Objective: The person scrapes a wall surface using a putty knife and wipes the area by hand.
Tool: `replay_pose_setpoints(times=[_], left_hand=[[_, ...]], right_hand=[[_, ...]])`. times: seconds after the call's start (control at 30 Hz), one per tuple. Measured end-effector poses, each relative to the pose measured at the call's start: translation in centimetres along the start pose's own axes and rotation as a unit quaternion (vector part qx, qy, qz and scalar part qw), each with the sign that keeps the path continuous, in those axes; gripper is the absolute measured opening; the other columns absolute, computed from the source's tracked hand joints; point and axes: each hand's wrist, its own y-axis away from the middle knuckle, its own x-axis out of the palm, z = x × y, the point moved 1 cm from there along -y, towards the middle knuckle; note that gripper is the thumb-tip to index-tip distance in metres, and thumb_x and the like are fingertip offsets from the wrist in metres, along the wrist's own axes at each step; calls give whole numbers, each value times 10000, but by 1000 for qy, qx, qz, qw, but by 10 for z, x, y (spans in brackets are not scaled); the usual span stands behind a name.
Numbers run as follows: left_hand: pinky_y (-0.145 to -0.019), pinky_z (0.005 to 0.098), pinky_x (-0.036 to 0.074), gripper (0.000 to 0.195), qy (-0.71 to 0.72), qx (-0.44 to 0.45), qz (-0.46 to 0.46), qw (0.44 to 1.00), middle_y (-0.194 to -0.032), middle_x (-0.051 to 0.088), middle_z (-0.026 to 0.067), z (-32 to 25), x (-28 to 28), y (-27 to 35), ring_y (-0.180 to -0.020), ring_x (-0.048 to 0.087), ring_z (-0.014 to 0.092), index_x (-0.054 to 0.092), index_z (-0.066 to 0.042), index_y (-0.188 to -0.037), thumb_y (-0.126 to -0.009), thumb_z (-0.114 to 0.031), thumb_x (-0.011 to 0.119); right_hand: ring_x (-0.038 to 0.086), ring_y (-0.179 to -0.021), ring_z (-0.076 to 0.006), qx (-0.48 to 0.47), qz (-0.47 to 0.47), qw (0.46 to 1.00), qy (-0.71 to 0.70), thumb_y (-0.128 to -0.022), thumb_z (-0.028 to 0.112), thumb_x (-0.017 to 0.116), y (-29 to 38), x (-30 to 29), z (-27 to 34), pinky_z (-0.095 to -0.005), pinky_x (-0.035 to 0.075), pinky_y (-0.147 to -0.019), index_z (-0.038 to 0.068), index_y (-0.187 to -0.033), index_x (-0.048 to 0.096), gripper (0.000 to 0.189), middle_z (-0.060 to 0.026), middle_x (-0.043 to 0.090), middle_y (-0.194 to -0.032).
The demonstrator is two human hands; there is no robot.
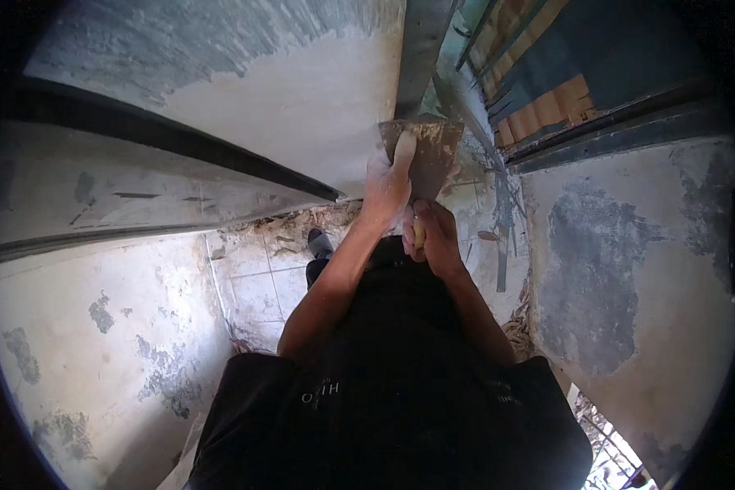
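Observation:
A wide scraper [432,159] with a worn, stained metal blade is held out in front of my chest, its broad edge pointing away from me. My left hand [389,184], whitened with dust, grips the blade from the left side. Its thumb lies along the face, and fingertips show past the blade's right edge. Wrapped around the scraper's yellowish handle [419,233] is my right hand [438,236]. Close beyond the blade's left corner stands a wall [306,92] with pale coating; its upper part [177,37] is streaked grey.
A dark strip [190,147] runs along the left wall. Debris lies on the tiled floor [251,282], near my sandalled foot [320,242]. A dark upright post [422,55] stands ahead. On the right are a patchy wall [594,275], a dark panel [625,55] and a loose strip [501,245].

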Motion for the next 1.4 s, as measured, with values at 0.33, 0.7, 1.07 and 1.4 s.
replay_pose_setpoints(times=[0.33,0.7,1.07,1.4], left_hand=[[-487,268,351,392,-171,94,-122,973,-592,485,-6,24,-12,-10,-555,394,75,547,2,-706,-889,-336,470],[-404,288,272,447,-225,171,-144,948,-475,389,-26,8,-6,-10,-480,340,65,490,9,-557,-863,-317,510],[-442,296,327,443,-239,188,-155,940,-495,447,-1,15,-12,-7,-501,373,82,534,44,-616,-862,-324,518],[-451,293,343,400,-232,140,-120,955,-490,488,42,-5,-4,1,-495,391,82,549,48,-634,-850,-288,531]], right_hand=[[289,-317,-58,61,-85,994,24,-923,396,340,3,10,-1,-217,231,-293,93,-669,374,396,23,339,-458],[297,-313,-62,79,-128,988,17,-913,413,359,-1,21,-5,-218,226,-286,98,-636,359,420,19,328,-453],[321,-344,-54,95,-103,988,-60,-914,375,388,1,19,-14,-215,257,-305,95,-680,406,365,33,360,-489],[365,-394,-42,49,-87,993,-57,-914,341,412,1,20,2,-206,282,-344,87,-685,431,342,46,390,-517]])
